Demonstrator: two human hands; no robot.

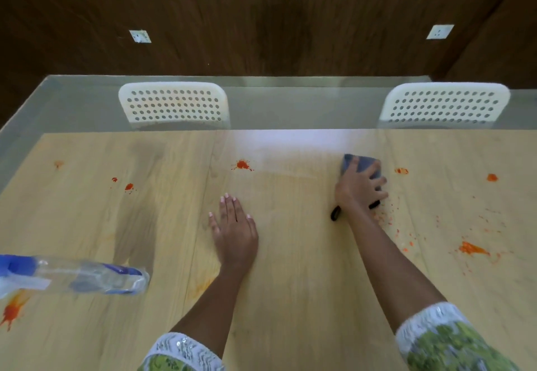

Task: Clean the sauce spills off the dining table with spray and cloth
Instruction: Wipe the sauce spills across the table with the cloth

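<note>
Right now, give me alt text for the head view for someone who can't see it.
The right hand presses a grey cloth onto a wooden table spotted with orange sauce spills, while the left hand rests flat mid-table. A spray bottle lies on its side at left; two white chairs stand at the far side.

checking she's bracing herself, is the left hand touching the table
Touching: the head view shows the left hand lying flat, palm down, on the table.

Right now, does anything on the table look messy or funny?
Yes. Orange-red sauce splats dot the pale wooden table, with more at the right and the near left edge. The clear plastic spray bottle with a blue top lies tipped on its side. The right hand presses a grey-blue cloth.
</note>
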